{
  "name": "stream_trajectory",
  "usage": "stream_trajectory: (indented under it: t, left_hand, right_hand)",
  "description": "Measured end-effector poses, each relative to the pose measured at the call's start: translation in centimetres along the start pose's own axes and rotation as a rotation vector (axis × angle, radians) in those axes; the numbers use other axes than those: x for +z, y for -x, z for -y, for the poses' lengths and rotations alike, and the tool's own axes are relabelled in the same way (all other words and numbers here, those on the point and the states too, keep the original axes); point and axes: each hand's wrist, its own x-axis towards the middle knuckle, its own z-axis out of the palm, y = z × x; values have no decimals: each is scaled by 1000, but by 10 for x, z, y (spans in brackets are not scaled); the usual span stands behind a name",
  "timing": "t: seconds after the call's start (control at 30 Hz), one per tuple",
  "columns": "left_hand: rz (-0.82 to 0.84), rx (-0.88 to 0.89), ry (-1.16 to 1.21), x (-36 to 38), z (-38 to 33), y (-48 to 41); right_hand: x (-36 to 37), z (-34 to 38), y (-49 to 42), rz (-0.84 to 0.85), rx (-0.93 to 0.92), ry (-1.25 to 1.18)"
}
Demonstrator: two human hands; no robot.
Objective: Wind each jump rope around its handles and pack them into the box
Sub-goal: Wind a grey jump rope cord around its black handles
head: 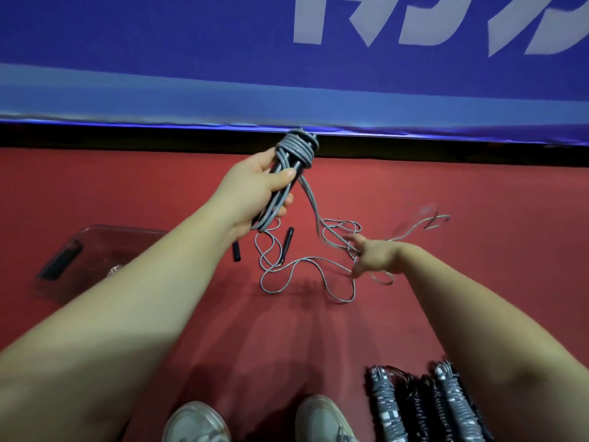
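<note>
My left hand (259,189) grips two black handles held together, with several turns of grey rope (298,147) wound round their upper ends. The loose part of that rope runs down to the right, where my right hand (374,257) holds it, blurred in motion. A second grey jump rope (306,274) lies in loose loops on the red floor, with its two black handles (287,244) near my left wrist. A clear plastic box (95,256) sits on the floor at the left, partly behind my left forearm.
Several wound jump ropes (424,406) lie side by side at the bottom right. My two shoes (261,421) show at the bottom edge. A blue banner (287,74) with white letters stands along the far edge of the red floor.
</note>
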Motion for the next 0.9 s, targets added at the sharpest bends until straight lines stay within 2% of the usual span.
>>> stream_trajectory:
  t: [0.1, 0.17, 0.27, 0.37, 0.43, 0.53, 0.6, 0.63, 0.77, 0.9]
  left_hand:
    - [-5, -63, -42, 9, 15, -1]
    - [-8, -74, -77, 10, 22, -2]
    - [-24, -57, -78, 5, 23, -2]
    - [-64, -33, -128, -10, 18, -3]
    - [-49, -25, -156, -19, 18, -1]
    - [-49, 6, -216, -22, 21, -1]
    - [-141, 38, -298, -27, 25, -5]
    - [-195, 50, -367, -31, 27, -7]
    - [-283, 39, -712, -45, 41, -7]
    - [-275, 109, -892, -42, 46, -5]
  right_hand:
    - [10, 37, 11, -38, -341, -649]
    - [17, 62, 17, -10, -507, -882]
    - [38, 93, 26, -2, -592, -998]
    - [36, 101, 27, -201, -579, -967]
    - [27, 96, 23, -227, -561, -973]
    - [26, 85, 19, -154, -509, -945]
    - [31, 79, 20, -114, -458, -922]
    - [31, 77, 22, -145, -426, -854]
    - [13, 84, 47, -416, -395, -249]
    - [12, 109, 76, -572, -479, 155]
